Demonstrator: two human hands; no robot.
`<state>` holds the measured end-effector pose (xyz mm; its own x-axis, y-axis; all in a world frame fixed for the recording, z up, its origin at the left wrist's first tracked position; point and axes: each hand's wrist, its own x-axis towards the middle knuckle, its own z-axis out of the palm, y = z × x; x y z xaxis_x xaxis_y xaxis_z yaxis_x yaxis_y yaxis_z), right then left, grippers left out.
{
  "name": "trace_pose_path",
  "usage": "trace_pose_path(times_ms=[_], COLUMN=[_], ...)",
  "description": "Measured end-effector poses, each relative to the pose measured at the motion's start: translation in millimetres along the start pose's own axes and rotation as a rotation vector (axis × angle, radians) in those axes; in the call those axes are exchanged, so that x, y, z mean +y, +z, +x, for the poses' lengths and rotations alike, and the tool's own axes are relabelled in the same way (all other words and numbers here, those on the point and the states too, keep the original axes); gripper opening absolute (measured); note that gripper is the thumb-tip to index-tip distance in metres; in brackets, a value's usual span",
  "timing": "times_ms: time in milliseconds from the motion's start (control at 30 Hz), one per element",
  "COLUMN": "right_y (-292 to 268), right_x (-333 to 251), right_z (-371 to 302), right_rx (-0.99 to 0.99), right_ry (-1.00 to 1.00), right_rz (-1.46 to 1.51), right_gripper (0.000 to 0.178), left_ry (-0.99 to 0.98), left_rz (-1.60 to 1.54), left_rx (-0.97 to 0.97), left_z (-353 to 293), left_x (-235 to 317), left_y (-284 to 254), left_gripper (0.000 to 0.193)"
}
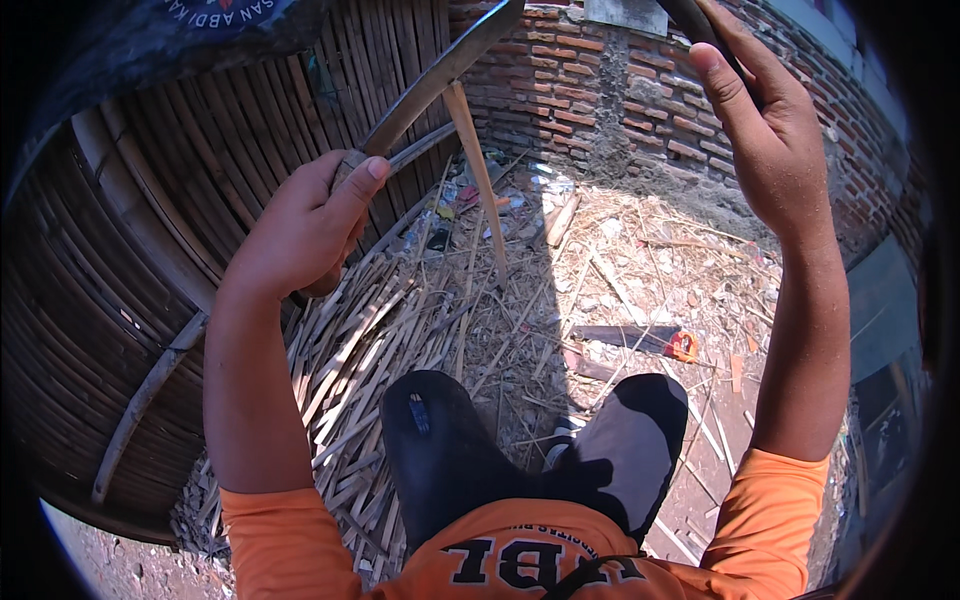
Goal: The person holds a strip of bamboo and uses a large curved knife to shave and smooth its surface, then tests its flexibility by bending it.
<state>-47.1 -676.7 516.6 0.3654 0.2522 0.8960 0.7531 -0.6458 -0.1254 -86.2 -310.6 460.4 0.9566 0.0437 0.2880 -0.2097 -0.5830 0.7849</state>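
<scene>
My left hand point(310, 225) is wrapped round the handle of a machete point(425, 95), its long blade slanting up to the right out of the top edge. A narrow bamboo strip point(477, 180) hangs or stands below the blade, its upper end meeting the blade's lower edge in this view; whether it is stuck to it I cannot tell. My right hand point(775, 140) is raised at the top right, closed around a dark curved band point(705, 25) that runs out of the picture, so its kind cannot be made out.
Many split bamboo strips point(345, 350) lie piled at the left, beside a bamboo-slat wall point(150, 230). A handsaw point(625, 338) with an orange-red handle rests on the littered ground ahead of my knees. A brick wall point(560, 80) closes off the far side.
</scene>
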Motion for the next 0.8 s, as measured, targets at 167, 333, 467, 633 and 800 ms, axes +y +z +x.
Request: trace_pose_path(times_ms=[167,333,467,633,800], right_y=[-5.3,-11.5,-12.2,-14.3,-6.2], right_x=[-2.3,-19.6,-16.9,-32.4,-31.3], right_z=[8.2,22.5,14.4,9.7,1.0], right_rx=[-0.131,-0.105,-0.232,-0.012,-0.304], right_ry=[-0.019,-0.041,0.095,-0.098,0.203], right_rz=[-0.101,0.162,-0.173,0.004,-0.232], right_gripper=[0.048,0.045,0.049,0.043,0.047], left_ry=[0.042,0.031,0.057,0.131,0.109], left_rz=[0.048,0.012,0.039,0.025,0.013], left_rx=[0.000,-0.004,0.014,0.015,0.009], left_z=[-3.8,-8.4,-8.9,-2.6,-4.1], left_x=[5.8,12.6,12.1,3.6,7.3], left_y=[4.4,11.8,17.5,22.4,22.3], left_gripper=[0.048,0.048,0.049,0.049,0.048])
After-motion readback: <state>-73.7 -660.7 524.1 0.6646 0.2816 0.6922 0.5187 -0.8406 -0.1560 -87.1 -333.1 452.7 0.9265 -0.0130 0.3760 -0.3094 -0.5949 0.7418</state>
